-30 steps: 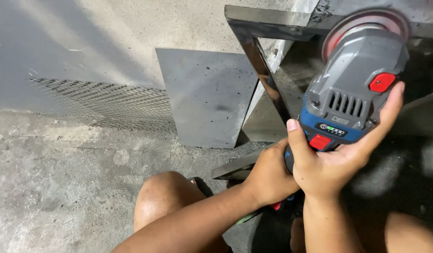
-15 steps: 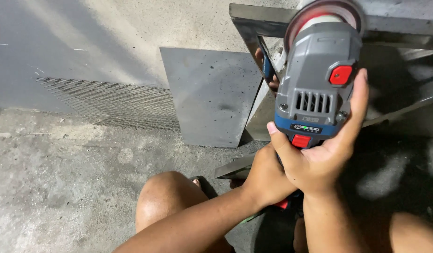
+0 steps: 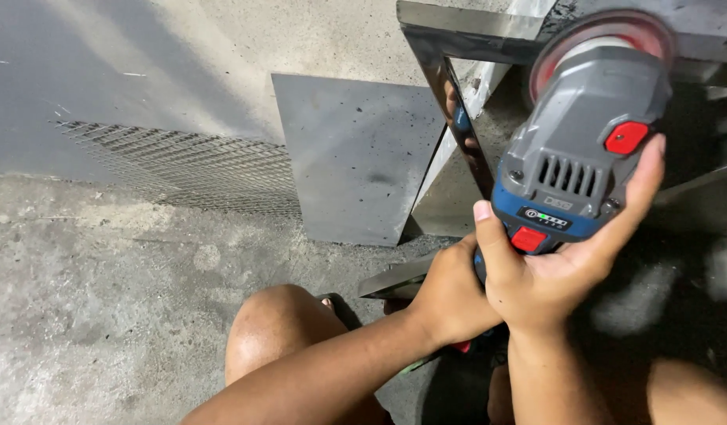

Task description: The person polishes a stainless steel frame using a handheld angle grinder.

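A grey and blue angle grinder [image 3: 577, 161] with a red button and a reddish disc [image 3: 607, 35] is held up against a shiny metal frame [image 3: 458, 102]. My right hand [image 3: 564, 267] wraps the grinder's body from below, thumb on the left side, fingers on the right. My left hand [image 3: 450, 295] grips the lower end of the tool, just under and left of the right hand. The disc sits at the frame's top bar; whether it touches is unclear.
A flat grey metal sheet [image 3: 351, 157] leans against the concrete wall left of the frame. A strip of expanded metal mesh [image 3: 182, 165] lies along the wall base. My bare knee [image 3: 281, 330] is low in the middle, over a rough concrete floor [image 3: 96, 299].
The grinder and both hands have shifted a little left then back right, staying up at the frame's top bar. The grip is unchanged.
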